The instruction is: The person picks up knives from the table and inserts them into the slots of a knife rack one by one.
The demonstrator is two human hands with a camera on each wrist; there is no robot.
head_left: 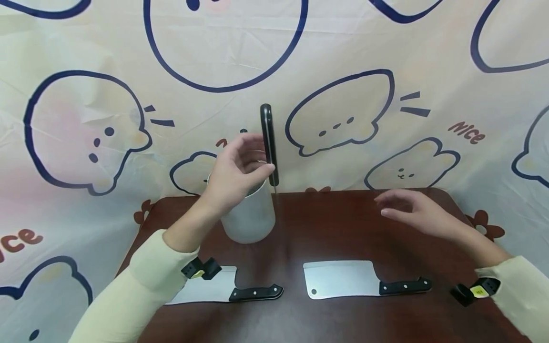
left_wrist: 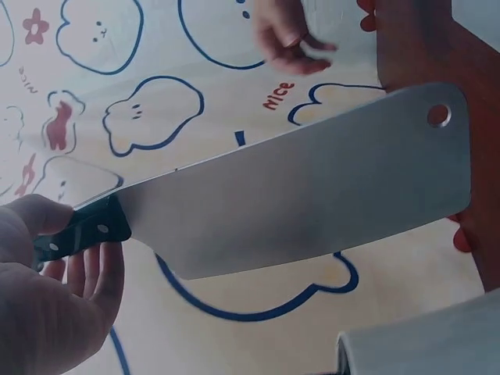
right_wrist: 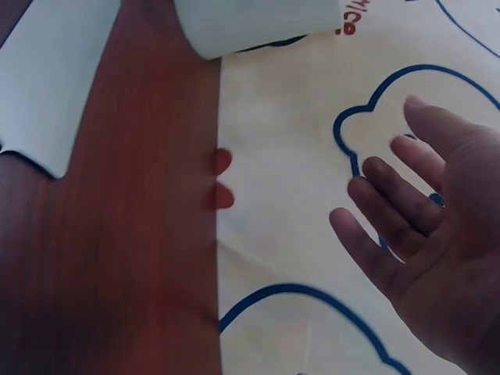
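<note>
My left hand (head_left: 238,169) grips the black handle (head_left: 269,143) of a cleaver, which stands upright, handle up, beside a white cylindrical container (head_left: 249,219). In the head view its blade is edge-on and hardly visible; the left wrist view shows the broad cleaver blade (left_wrist: 297,191) with a hole near one corner. My right hand (head_left: 413,212) hovers over the right side of the table, holding nothing, its fingers loosely bent. On the table lie two more cleavers: one cleaver (head_left: 343,280) on the right, and another cleaver (head_left: 214,285) partly hidden by my left wrist.
A dark reddish-brown table (head_left: 296,324) carries these things. Behind it and at its sides hangs a pale cloth (head_left: 343,43) with blue-outlined cartoon figures. Both wrists wear small black cameras, such as the wrist camera (head_left: 476,290) on the right.
</note>
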